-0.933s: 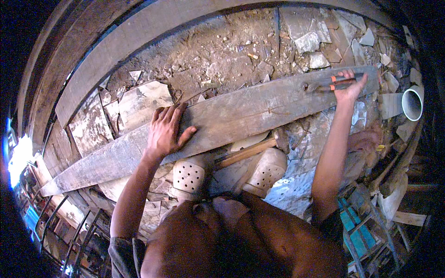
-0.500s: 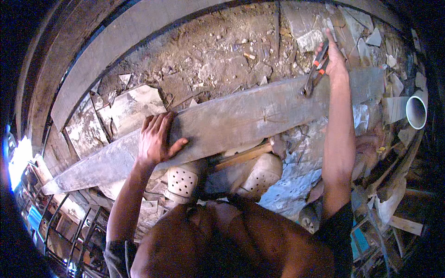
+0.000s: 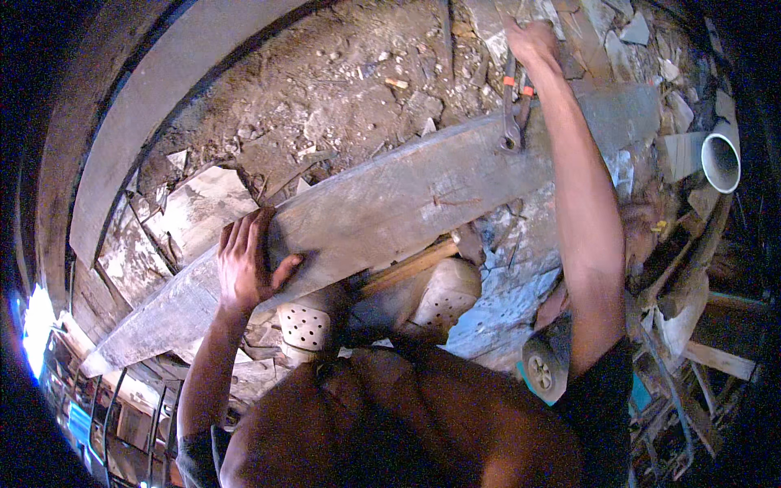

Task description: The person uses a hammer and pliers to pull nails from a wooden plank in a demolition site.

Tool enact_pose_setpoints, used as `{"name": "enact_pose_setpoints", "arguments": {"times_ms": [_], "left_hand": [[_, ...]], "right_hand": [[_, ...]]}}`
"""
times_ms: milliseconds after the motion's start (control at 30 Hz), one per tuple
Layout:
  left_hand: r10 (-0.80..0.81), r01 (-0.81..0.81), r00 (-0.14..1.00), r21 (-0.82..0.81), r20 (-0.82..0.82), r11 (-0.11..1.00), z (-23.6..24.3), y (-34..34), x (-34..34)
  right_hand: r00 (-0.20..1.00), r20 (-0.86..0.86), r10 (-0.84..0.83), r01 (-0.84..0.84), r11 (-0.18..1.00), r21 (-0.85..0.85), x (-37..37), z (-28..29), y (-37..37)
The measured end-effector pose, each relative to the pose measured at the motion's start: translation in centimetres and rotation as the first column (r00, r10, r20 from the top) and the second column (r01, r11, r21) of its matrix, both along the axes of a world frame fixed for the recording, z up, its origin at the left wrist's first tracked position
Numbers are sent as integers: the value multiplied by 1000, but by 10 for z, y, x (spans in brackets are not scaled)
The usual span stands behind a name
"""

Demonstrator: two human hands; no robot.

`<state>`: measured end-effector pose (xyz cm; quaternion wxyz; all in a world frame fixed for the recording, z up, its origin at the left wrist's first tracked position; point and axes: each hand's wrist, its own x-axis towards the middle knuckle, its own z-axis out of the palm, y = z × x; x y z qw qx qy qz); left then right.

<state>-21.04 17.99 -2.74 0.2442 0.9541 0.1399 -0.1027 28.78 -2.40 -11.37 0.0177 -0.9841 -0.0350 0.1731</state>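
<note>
Left hand (image 3: 246,264): palm down, fingers extended and held near one another, pointing away from me; thumb spread wide to the right. Left wrist (image 3: 237,307) slightly bent, left forearm (image 3: 210,370) rising from the lower left at a slant.

Right hand (image 3: 533,45): near the upper edge of view, well apart from the left — fingers curled in a grip, partly hidden from my view. Right forearm (image 3: 579,195) long and reaching farther out, leaning leftward toward the hand; right wrist (image 3: 548,71) roughly in line with it.
</note>
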Motion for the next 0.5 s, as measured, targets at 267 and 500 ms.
{"name": "enact_pose_setpoints", "arguments": {"times_ms": [267,500], "left_hand": [[-30,27,998,55,50,998,6,5,-6],[-2,0,996,24,88,1000,6,3,-3]], "right_hand": [[947,-242,-210,318,707,632,-20,9,-24],[618,-590,521,734,-112,670,-60,154,-54]]}}
